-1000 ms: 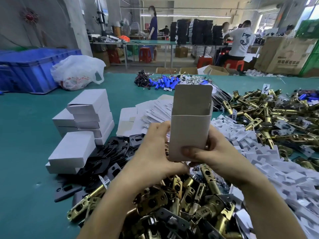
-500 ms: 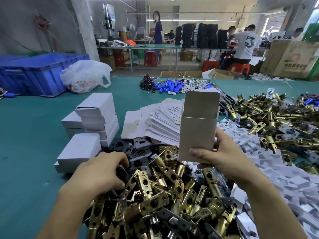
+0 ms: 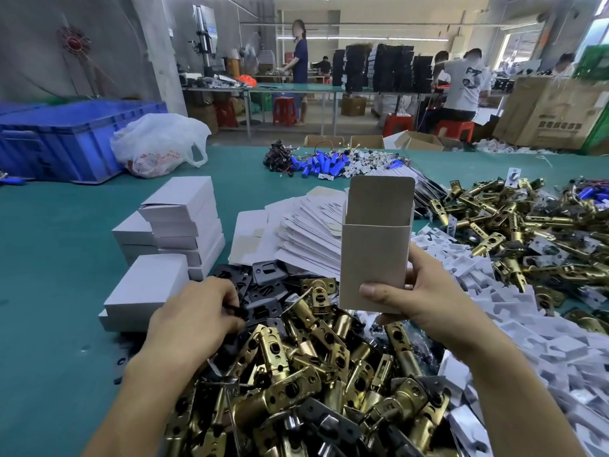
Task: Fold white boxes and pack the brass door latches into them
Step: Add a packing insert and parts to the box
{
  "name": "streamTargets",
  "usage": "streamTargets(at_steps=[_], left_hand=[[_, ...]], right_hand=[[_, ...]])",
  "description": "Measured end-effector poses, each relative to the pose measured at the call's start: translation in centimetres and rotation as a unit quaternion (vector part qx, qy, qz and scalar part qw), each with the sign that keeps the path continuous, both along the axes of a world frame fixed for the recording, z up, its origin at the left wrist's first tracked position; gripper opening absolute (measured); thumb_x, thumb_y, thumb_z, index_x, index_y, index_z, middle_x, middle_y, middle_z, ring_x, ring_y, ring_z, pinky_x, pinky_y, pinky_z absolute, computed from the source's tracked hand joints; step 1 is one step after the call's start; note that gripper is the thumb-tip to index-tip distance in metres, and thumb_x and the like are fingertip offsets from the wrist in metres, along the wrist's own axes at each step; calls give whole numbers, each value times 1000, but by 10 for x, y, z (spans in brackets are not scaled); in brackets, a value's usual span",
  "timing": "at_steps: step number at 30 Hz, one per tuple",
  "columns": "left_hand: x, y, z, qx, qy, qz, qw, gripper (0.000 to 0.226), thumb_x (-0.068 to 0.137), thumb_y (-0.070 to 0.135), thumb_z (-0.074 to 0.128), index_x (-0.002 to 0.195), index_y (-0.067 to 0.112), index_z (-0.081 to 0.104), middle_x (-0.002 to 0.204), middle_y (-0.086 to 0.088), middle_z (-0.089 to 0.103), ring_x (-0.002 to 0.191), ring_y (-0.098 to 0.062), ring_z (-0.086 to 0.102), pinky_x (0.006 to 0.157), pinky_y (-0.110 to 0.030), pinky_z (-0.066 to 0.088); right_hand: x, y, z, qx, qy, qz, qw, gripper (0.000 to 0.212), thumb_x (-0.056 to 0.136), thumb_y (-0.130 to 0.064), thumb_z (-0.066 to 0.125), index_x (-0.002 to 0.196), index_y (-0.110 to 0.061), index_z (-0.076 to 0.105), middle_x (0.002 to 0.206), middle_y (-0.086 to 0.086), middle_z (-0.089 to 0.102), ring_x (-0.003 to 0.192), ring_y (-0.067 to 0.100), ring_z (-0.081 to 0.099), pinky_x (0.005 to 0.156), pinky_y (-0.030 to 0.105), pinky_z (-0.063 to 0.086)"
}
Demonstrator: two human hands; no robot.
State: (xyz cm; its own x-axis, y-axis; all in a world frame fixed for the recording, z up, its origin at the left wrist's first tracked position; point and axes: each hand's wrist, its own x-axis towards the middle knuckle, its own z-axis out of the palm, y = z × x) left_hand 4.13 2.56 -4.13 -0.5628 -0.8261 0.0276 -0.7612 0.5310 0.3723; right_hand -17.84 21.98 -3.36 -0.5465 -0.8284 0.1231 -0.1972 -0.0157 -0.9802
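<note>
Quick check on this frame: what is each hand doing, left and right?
Left hand: pinches a flat black metal plate.
Right hand: grips the upright pale cardboard box, top flap open.

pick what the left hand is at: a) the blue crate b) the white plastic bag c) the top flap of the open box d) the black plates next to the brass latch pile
d: the left hand is down on the black plates, fingertips curled on one, while only the right hand holds the open box upright.
</note>
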Motion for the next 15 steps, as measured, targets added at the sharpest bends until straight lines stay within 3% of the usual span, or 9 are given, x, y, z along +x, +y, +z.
streamTargets(at_steps=[3,7,11,15], left_hand=[[-7,10,16,0,159,-20,987,19,83,43,79,76,34,64,73,15,65,69,-3,61,61,-26,43],[-25,29,41,76,368,-74,924,9,78,48,79,75,41,74,58,16,62,49,-1,51,48,-10,38],[-38,46,55,103,498,-104,855,12,87,36,75,75,38,74,62,13,64,45,-3,50,45,-13,41],[-44,56,56,109,553,-92,821,13,94,23,71,88,34,68,65,0,68,44,-11,58,41,-20,46]], right_hand=[[0,0,0,-2,-5,5,1000,52,77,-12,81,118,-31,56,95,-3,76,84,20,74,63,36,62],[2,-1,1,-6,-16,13,1000,53,75,-15,82,119,-28,57,96,1,76,86,21,75,60,33,60],[3,0,2,-4,-20,23,1000,55,66,-26,84,115,-31,58,96,0,76,86,22,75,61,34,61],[4,-1,0,9,-18,38,999,57,66,-29,84,116,-32,57,96,-2,76,86,21,75,61,32,60]])
